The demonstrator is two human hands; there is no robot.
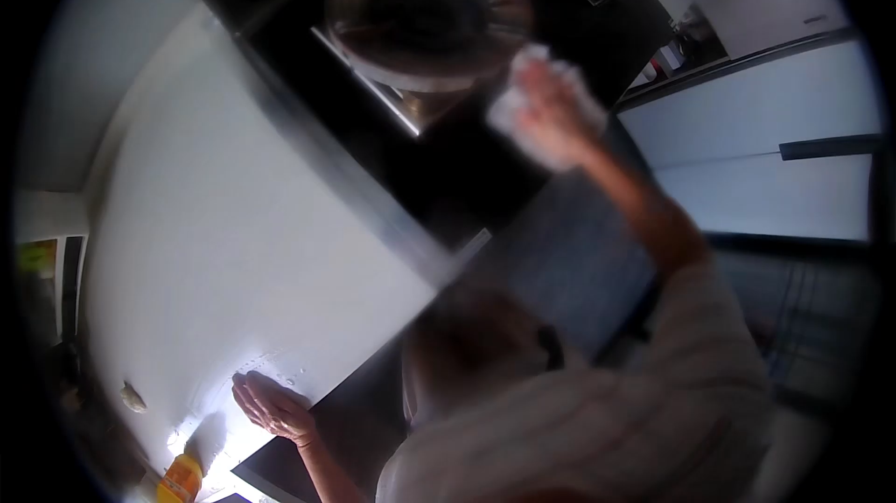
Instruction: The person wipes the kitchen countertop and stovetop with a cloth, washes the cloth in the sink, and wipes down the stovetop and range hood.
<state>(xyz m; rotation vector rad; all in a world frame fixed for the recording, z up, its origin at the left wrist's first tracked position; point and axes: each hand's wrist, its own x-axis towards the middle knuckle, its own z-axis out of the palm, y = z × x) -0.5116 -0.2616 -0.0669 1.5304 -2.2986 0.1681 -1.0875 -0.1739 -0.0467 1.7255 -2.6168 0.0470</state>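
My right hand (pixel 551 104) presses down on a crumpled white cloth (pixel 511 120) over the black cooktop (pixel 392 172); both hand and cloth are smeared by motion. Close by on its left sits a large round pan (pixel 420 76) with a dark inside and a shiny rim, also blurred. My left hand (pixel 273 407) lies flat near the front edge of the white countertop (pixel 243 223), fingers stretched out and holding nothing. Wet drops glisten on the counter around it. An orange-yellow bottle (pixel 179 480) is just beyond it at the lower left.
A small pale lump (pixel 133 398) lies on the counter at the far left. To the right are white cabinet fronts (pixel 756 120) with a dark handle (pixel 829 146). A bright strip (pixel 369 83) runs along the cooktop beside the pan.
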